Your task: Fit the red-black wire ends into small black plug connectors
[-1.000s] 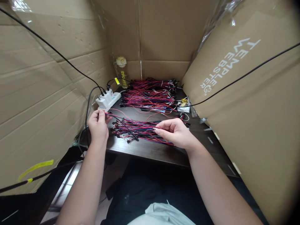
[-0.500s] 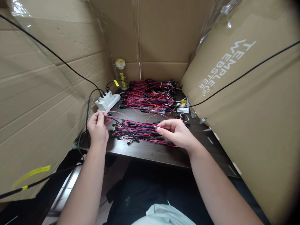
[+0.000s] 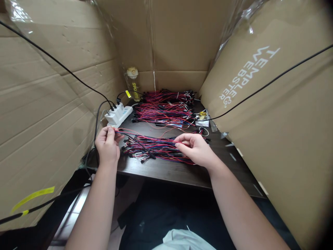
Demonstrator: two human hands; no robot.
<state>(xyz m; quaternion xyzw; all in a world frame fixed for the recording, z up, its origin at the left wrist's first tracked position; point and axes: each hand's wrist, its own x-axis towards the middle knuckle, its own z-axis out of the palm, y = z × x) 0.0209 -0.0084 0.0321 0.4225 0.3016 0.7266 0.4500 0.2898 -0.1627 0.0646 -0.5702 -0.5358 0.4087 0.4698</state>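
Observation:
My left hand pinches the left end of some thin red and dark wires just in front of a white power adapter. Over the front bundle of red, blue and black wires, my right hand is closed, thumb against forefinger, on the wires' other stretch. What exactly lies between the right fingertips is partly hidden. A thicker black lead slants across the front bundle below the stretched wires. Small black connectors show at the bundle's left end.
Two more wire bundles lie behind on the dark table. At left stands a white power strip with black cables. A yellow tape roll is at right. Cardboard walls enclose three sides, and a black cable crosses the right one.
Both hands stay closed in nearly the same places. A pale tip seen at my right fingertips no longer shows. The whole view has shifted slightly.

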